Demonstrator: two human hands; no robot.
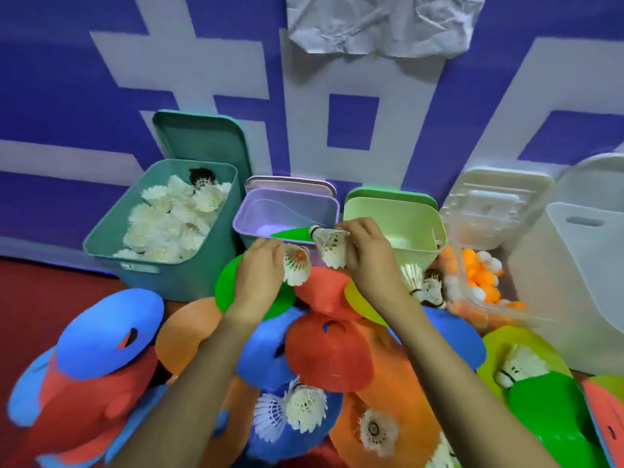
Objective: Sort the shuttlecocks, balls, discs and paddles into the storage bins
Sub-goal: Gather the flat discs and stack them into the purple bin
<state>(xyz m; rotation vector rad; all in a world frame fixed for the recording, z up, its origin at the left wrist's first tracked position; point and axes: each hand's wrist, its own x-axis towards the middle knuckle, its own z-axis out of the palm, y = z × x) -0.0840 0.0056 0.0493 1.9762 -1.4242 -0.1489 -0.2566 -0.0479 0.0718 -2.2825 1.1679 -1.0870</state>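
My left hand [258,268] grips one shuttlecock [297,270], my right hand [364,255] pinches another — the teal bin [175,278] holds many, but discs [329,352] and loose shuttlecocks [305,405] wait unsorted.

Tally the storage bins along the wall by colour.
Teal bin: 1
Lilac bin: 1
Light green bin: 1
Clear bin, holding balls: 1
Frosted white bin: 1
Total: 5

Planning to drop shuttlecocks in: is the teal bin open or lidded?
Open. The teal bin has its lid standing behind it against the wall; white shuttlecocks show inside.
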